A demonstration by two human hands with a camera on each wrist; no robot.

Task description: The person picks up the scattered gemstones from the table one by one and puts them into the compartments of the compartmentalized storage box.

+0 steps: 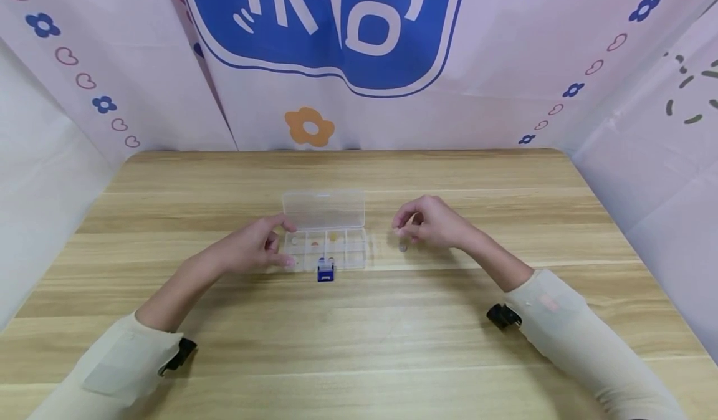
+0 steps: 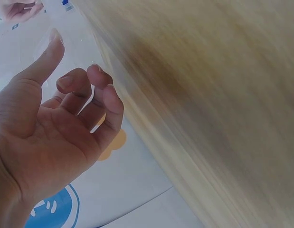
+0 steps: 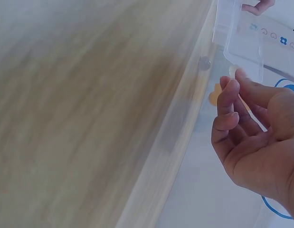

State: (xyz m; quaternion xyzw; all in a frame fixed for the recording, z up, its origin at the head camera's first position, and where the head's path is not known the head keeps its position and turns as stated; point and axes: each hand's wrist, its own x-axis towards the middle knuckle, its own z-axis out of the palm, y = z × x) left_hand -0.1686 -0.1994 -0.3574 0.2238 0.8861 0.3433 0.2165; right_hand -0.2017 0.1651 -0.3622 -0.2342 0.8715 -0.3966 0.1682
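A clear plastic compartment box [image 1: 356,257] stands on the table with its lid [image 1: 325,211] raised at the back. A few small coloured pieces lie in its compartments, too small to identify. My left hand [image 1: 252,245] holds the box's left end between thumb and index finger. In the left wrist view its other fingers [image 2: 109,102] are curled. To the right of the box, my right hand [image 1: 434,224] pinches a small whitish piece [image 3: 233,71] between thumb and index fingertips. Just below those fingertips, a small round greyish piece [image 1: 402,247] lies on the table.
A blue latch [image 1: 325,275] sticks out at the box's front. The wood-grain table [image 1: 359,339] meets a white printed curtain [image 1: 449,121] behind, with more white cloth at both sides. Dark clip-like devices [image 1: 503,316] sit at both sleeve cuffs.
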